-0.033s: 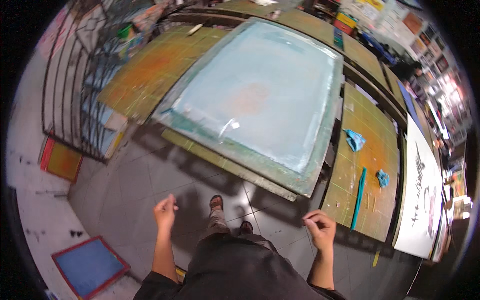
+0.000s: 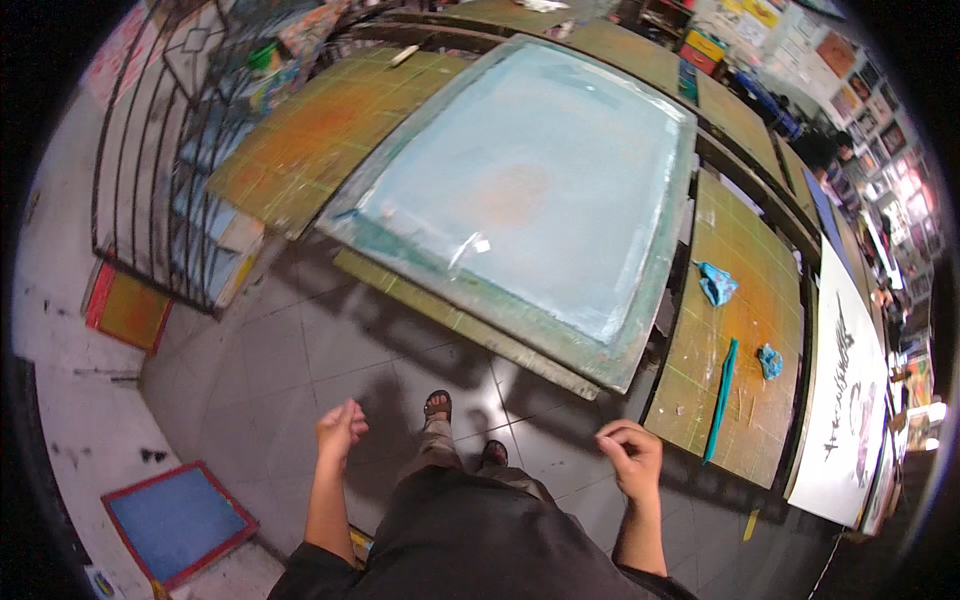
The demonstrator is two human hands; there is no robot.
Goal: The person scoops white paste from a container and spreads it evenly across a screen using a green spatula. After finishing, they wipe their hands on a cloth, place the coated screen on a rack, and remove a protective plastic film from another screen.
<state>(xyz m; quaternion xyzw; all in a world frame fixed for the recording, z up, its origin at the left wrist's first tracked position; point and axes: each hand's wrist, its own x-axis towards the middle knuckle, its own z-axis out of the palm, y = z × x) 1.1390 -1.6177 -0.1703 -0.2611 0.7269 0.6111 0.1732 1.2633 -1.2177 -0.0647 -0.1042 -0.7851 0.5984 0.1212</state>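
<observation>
My left hand (image 2: 341, 430) hangs in the air above the tiled floor, its fingers loosely bent and nothing in them. My right hand (image 2: 636, 458) is raised in front of the near corner of a large silkscreen frame (image 2: 470, 318), not touching it. Its fingers curl, with a gap between them and the thumb, and I see nothing held. The frame's pale blue mesh (image 2: 590, 150) has a faint orange patch and lies over one of the boards. Right of it, a teal strip (image 2: 720, 400) and two crumpled blue rags (image 2: 716, 285) lie on an orange-stained board (image 2: 740, 220).
At the far left stands a metal rack (image 2: 140, 190). A small red-framed blue screen (image 2: 180, 525) leans low on the left. A white printed sheet (image 2: 838, 410) covers a board at the right. Another stained board (image 2: 320, 130) lies left of the large frame. Dark rails join the boards.
The view has shifted slightly. My left hand has turned a little and its fingers have loosened. The right hand has moved slightly to the left. The frame and rags stay in place.
</observation>
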